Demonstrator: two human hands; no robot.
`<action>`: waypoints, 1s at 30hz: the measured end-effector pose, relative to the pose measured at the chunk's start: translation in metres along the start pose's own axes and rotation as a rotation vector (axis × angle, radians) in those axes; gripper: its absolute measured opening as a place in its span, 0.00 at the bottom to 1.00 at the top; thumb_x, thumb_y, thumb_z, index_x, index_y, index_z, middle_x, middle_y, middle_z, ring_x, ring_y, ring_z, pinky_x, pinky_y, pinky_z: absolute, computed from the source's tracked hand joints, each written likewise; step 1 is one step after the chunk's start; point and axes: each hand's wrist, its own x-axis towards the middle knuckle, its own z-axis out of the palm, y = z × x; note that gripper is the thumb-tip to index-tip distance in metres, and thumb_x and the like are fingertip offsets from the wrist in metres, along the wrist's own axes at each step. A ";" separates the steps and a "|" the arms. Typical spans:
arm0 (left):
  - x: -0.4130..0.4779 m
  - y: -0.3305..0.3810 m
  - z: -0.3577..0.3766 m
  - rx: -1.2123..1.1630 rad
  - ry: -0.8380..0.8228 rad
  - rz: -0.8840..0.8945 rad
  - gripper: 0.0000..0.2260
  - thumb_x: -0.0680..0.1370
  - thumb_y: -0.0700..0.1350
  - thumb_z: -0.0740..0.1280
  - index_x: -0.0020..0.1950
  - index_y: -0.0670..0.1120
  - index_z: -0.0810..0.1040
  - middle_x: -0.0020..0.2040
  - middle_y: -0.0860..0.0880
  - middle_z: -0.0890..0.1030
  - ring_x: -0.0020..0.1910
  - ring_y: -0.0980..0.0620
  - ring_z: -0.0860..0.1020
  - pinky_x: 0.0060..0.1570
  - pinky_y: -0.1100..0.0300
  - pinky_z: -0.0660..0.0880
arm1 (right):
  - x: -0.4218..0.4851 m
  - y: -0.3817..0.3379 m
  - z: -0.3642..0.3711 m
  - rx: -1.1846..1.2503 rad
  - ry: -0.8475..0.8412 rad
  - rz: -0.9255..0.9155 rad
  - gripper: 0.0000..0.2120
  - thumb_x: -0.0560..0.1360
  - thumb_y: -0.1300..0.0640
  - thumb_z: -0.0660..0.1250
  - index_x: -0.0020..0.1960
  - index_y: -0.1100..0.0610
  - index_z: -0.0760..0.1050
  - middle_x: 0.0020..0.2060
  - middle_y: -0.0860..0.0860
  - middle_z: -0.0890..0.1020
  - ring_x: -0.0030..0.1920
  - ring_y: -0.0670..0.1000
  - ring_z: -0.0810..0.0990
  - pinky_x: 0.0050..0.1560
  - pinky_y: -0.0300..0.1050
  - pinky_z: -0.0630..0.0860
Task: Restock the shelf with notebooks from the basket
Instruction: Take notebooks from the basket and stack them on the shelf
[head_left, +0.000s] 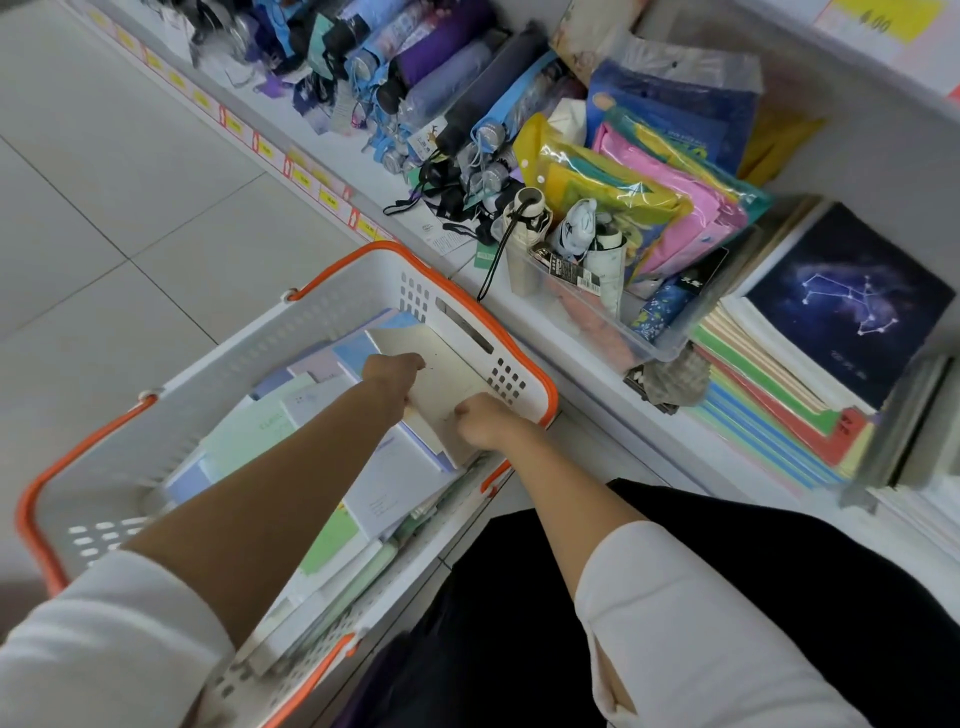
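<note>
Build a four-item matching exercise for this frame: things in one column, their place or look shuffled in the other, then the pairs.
Things
1. basket
2. cream notebook
3. constellation notebook
4. clear bin

Place or look
A. on top of the shelf stack, far right
B. white with an orange rim
C. holds small folded umbrellas
D. gripped by the left hand and the right hand

Pairs: 1-B, 2-D, 3-A, 4-C
</note>
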 end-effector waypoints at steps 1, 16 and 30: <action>0.001 -0.002 0.001 0.115 0.060 0.051 0.17 0.77 0.38 0.65 0.65 0.37 0.71 0.59 0.37 0.76 0.56 0.39 0.77 0.51 0.53 0.75 | 0.001 0.000 0.000 0.013 0.006 0.002 0.18 0.81 0.58 0.54 0.67 0.62 0.72 0.64 0.58 0.75 0.63 0.58 0.73 0.58 0.47 0.70; 0.010 -0.006 -0.013 -0.020 0.204 0.270 0.28 0.71 0.35 0.72 0.68 0.48 0.67 0.63 0.43 0.71 0.54 0.44 0.76 0.48 0.56 0.76 | 0.000 -0.003 -0.001 0.019 -0.019 0.014 0.21 0.81 0.58 0.52 0.72 0.58 0.69 0.69 0.56 0.72 0.67 0.59 0.70 0.64 0.50 0.68; -0.011 0.017 -0.046 -0.055 -0.009 0.312 0.35 0.78 0.29 0.60 0.77 0.60 0.56 0.65 0.45 0.71 0.59 0.41 0.74 0.49 0.48 0.80 | -0.044 -0.008 -0.009 0.205 0.160 -0.086 0.25 0.77 0.63 0.55 0.74 0.53 0.65 0.71 0.54 0.69 0.67 0.57 0.70 0.65 0.49 0.71</action>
